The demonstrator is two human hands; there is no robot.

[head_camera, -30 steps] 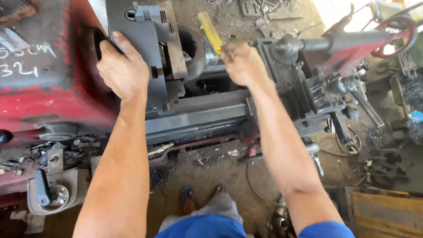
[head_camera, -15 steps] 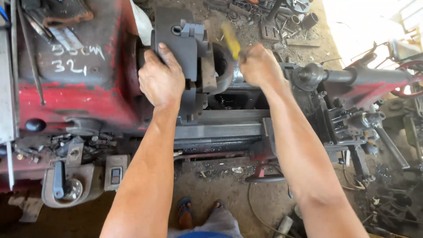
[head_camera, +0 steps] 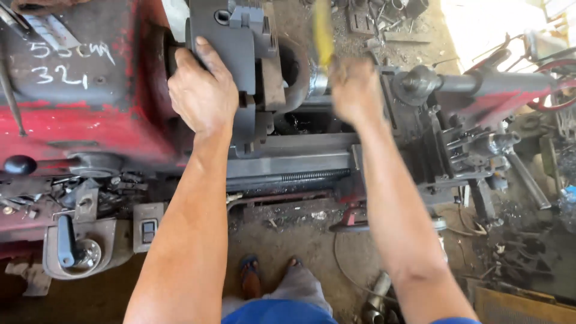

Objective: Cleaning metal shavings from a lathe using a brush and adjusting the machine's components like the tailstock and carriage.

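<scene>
Lathe work, seen from above. Our left hand (head_camera: 203, 90) lies flat-fingered over the dark grey steel chuck (head_camera: 231, 66) at the head end of the red-painted lathe (head_camera: 78, 129), fingers curled over the chuck's rim, palm pressed to its face. The hold looks firm, a grasp on the chuck body.

Our right hand (head_camera: 355, 90) is blurred. It is closed round the yellow-handled tool (head_camera: 323, 33), whose handle sticks up and away from the fist; we cannot tell what kind of tool it is, nor see its working end. The fist sits just right of the curved grey metal workpiece (head_camera: 297, 78) held in the chuck, above the lathe bed.

Bed ways, grey steel slideways (head_camera: 288, 159), run from under the chuck toward the right edge of the machine. A threaded lead screw (head_camera: 312, 175) lies along the front edge below them. The tailstock, a grey and red casting with a round barrel (head_camera: 474, 84), stands at the right end, well apart from the chuck.

Containers: a shallow grey metal tray (head_camera: 33, 198) on the front of the headstock holds loose bolts, nuts and small scraps. Contents are too small to sort further.

At the lower left corner of the machine, a grey lever housing (head_camera: 72, 246). Dirt floor below, our sandalled feet (head_camera: 251, 279) at centre.
</scene>
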